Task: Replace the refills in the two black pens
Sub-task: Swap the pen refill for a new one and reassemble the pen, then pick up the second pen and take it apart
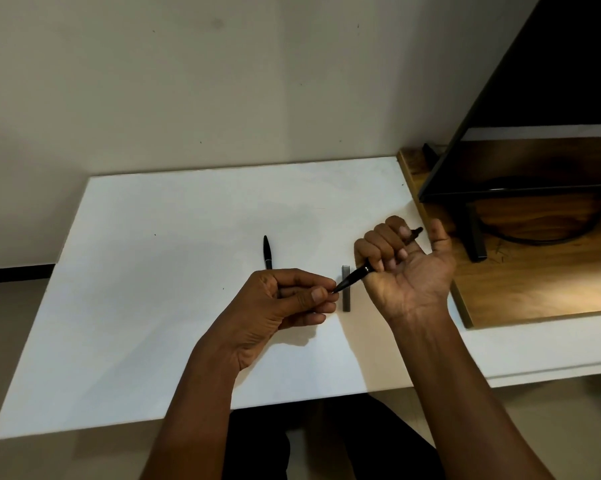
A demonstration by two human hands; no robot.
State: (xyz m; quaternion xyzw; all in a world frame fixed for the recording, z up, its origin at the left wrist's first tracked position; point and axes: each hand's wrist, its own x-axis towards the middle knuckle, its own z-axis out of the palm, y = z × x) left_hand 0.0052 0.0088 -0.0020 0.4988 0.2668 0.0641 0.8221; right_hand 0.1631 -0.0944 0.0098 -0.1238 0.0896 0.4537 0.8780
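While the broad white flat worktop [153, 306] carries everything, a black flat-screen monitor [551, 98] stands on a brown wooden board [534, 289] to the right. The right hand [406, 268] wraps its fingers round the barrel of a slim black plastic pen [356, 274] held above the worktop, thumb lifted clear. The left hand [285, 303] pinches that pen's tip end between thumb and fingertips. A second slim black pen [267, 252] lies alone farther back, left of the hands. A short grey strip [346, 303], perhaps the refills, lies beneath the held pen. The pen looks light, stiff and smooth, so it may slip when twisted. It is best gripped firmly on both halves, close to the joint.
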